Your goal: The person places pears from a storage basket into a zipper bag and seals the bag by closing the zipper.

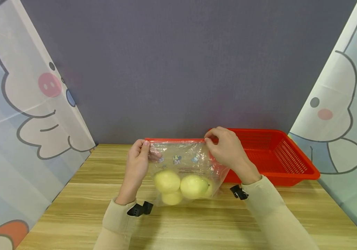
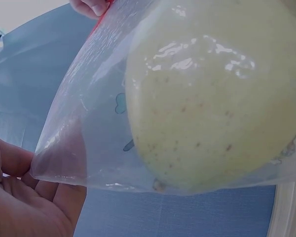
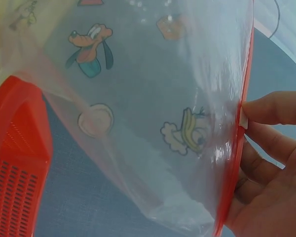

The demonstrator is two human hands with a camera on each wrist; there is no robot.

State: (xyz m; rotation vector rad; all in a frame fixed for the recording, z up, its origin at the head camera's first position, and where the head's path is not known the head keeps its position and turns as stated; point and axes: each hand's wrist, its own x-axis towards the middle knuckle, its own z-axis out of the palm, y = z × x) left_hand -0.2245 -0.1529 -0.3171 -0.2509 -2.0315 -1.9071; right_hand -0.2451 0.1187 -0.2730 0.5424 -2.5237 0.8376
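Note:
A clear zip bag point(image 1: 178, 152) with a red top strip and small cartoon prints hangs upright between both hands. Several pale yellow-green fruits, mango-like in shape, lie at its bottom; one fruit point(image 2: 212, 108) fills much of the left wrist view. At the bag's upper left corner, my left hand point(image 1: 138, 159) pinches the edge between thumb and fingers. My right hand point(image 1: 228, 147) pinches a small whitish slider point(image 3: 243, 118) on the red strip, near the right end. The strip looks closed between the hands.
A red slotted plastic basket point(image 1: 269, 152) stands behind and right of the bag, partly hidden by the right hand and forearm. Everything is on a wood-grain table point(image 1: 103, 208). A dark grey panel point(image 1: 178, 69) rises at the back, with cartoon-printed curtains point(image 1: 19, 139) at the sides.

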